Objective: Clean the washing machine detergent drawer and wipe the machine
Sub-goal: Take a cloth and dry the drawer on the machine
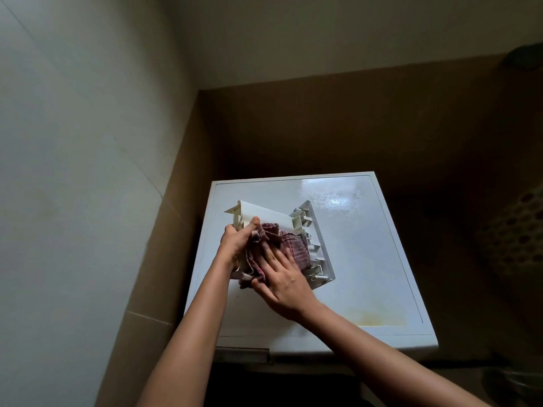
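A white plastic detergent drawer [270,216] lies on the white top of the washing machine [367,254], its front panel to the right. My left hand [237,243] grips the drawer's left end, thumb over its upper edge. A reddish checked cloth [293,245] is bunched on the drawer. My right hand [283,279] presses flat on the cloth with its fingers spread. Part of the drawer is hidden under the cloth and hands.
The machine stands in a corner with a brown lower wall and pale upper wall behind and to the left. Its top is wet and shiny at the back right, with a yellowish stain [379,318] near the front. A perforated basket [517,230] stands at the right.
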{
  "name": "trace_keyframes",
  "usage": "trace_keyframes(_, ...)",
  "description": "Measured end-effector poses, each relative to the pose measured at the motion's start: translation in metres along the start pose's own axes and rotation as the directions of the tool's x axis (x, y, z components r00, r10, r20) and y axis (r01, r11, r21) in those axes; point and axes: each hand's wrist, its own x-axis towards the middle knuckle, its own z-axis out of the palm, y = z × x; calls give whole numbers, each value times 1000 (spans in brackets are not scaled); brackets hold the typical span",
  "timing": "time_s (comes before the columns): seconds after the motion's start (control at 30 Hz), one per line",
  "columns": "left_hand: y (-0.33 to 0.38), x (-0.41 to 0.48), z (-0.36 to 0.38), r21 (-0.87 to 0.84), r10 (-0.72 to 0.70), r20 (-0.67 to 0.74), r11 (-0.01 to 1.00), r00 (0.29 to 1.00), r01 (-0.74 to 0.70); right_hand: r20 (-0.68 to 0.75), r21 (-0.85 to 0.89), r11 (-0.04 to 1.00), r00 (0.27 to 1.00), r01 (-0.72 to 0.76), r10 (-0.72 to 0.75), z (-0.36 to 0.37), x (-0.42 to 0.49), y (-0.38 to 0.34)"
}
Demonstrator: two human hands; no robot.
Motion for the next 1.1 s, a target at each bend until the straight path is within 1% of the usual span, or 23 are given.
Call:
trace_keyframes(0.1, -3, -1, -7, -68, 1, 55, 998, 998, 3, 4, -72, 986, 988, -151, 152, 13, -15, 20)
trace_keyframes(0.17, 2, -8, -8, -72, 15, 90, 997, 996, -8, -24, -65, 967, 969, -246, 244, 14, -21, 28)
trace_keyframes(0.23, 3, -9, -9, -63, 30, 88, 998, 996, -24, -57, -26, 955, 955, -294, 293, 12, -15, 25)
trace_keyframes(0.33, 0, -9, -6, -33, 32, 83, 999, 996, -29, -69, 91, 952, 952, -291, 297, 4, 9, 14)
trace_keyframes(0.47, 2, -15, 0, 168, 110, 98, 978, 989, -125, -113, 311, 920, 952, -239, 286, -15, 56, 4)
trace_keyframes(0.53, 2, -13, 2, 221, 103, 126, 967, 987, -129, -119, 385, 906, 964, -178, 240, -21, 73, 6)
trace_keyframes(0.6, 0, -8, 2, 257, 96, 139, 958, 986, -130, -89, 368, 917, 976, -154, 200, -23, 80, 14)
trace_keyframes(0.67, 0, -8, 1, 274, 118, 142, 949, 983, -154, -53, 276, 945, 979, -173, 195, -20, 80, 25)
trace_keyframes(0.7, 1, -9, 1, 268, 133, 137, 949, 982, -166, -34, 236, 951, 976, -202, 216, -18, 79, 32)
trace_keyframes(0.77, 1, -11, 2, 250, 144, 122, 953, 982, -171, -3, 202, 931, 951, -303, 310, -16, 76, 46)
trace_keyframes(0.83, 0, -14, 2, 217, 149, 110, 961, 983, -170, -14, 183, 894, 908, -409, 418, -17, 70, 64)
trace_keyframes(0.93, 0, -15, 7, 211, 169, 106, 959, 980, -188, 10, 141, 860, 869, -491, 495, -22, 63, 82)
trace_keyframes(0.97, 2, -15, 9, 223, 183, 110, 953, 977, -204, 7, 142, 844, 853, -518, 522, -24, 63, 84)
trace_keyframes(1.03, 7, -14, 12, 254, 210, 128, 938, 969, -237, -4, 197, 795, 810, -574, 587, -29, 67, 80)
trace_keyframes(1.07, 8, -13, 12, 271, 223, 138, 929, 965, -254, 10, 246, 774, 800, -584, 600, -32, 71, 78)
trace_keyframes(1.1, 10, -12, 12, 288, 235, 148, 919, 961, -269, 35, 308, 763, 808, -569, 588, -35, 76, 75)
